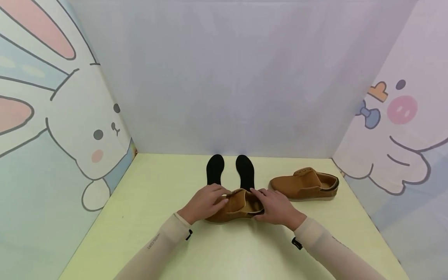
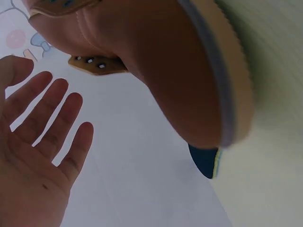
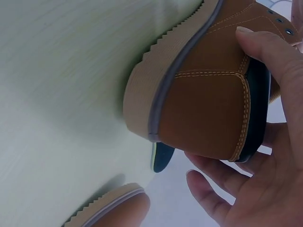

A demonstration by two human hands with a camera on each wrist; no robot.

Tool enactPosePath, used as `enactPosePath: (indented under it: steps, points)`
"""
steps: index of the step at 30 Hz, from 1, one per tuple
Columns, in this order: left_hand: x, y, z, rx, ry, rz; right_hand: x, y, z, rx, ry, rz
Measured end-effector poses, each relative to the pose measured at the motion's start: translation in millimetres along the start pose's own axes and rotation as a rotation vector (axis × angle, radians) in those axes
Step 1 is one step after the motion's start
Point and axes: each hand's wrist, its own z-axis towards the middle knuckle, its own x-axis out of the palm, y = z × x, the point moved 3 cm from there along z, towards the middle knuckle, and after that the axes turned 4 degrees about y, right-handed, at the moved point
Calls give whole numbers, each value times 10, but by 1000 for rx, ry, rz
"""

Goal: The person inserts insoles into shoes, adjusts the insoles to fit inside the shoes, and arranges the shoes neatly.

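The person's right hand [image 1: 278,206] holds the heel end of the near brown shoe [image 1: 235,204], thumb on the side facing the wearer, fingers reaching round to the far side of the collar. The left hand [image 1: 206,202] has a wide, empty grip, its fingers spread beside the front half of the shoe; the left wrist view shows a gap between them, so it seems not to touch.

The shoe lies between the two hands, its long axis running left to right, toe to the left, opening upward. It appears to rest on the pale yellow bench [image 1: 157,210].

Just beyond it, two black insoles lie side by side, their long axes pointing away from the person, crosswise to the shoe. The left insole [image 1: 215,170] is nearer the left hand; the right insole [image 1: 245,172] lies behind the shoe's opening, close to the right fingertips. The near shoe stands between the person and both insoles and, with the left hand, hides their near ends.

To the right, beyond the right hand and apart from it, sits the second brown shoe [image 1: 301,186], also toe left. A plain pale wall [image 1: 224,77] rises behind the insoles.
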Motion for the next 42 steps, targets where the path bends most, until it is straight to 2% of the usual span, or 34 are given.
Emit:
enactPosePath:
  steps: [6, 12, 15, 19, 22, 26, 29, 34, 37, 42]
  points:
    - [70, -158, 199, 33, 103, 34, 11, -22, -23, -6, -19, 12]
    - [164, -259, 339, 68, 196, 67, 19, -14, -20, 5, -27, 30]
    - [182, -274, 370, 82, 204, 96, 20, -16, -16, 5, -38, 37]
    - [162, -269, 368, 82, 134, 120, 21, -20, -20, 3, -51, 34]
    - [132, -242, 359, 45, 80, 121, 23, -18, -18, 10, -50, 30]
    - [66, -210, 344, -47, 63, 104, 38, -24, -17, 30, -34, 24]
    - [22, -182, 311, -127, 77, 43, 60, -35, -20, 43, -19, 23]
    - [6, -98, 214, -252, 95, -126, 80, -50, -37, 48, -13, 41]
    - [-12, -50, 156, -292, 88, -186, 76, -60, -50, 50, -20, 59]
    - [-34, 35, 50, -315, 96, -184, 78, -84, -56, 70, -11, 95]
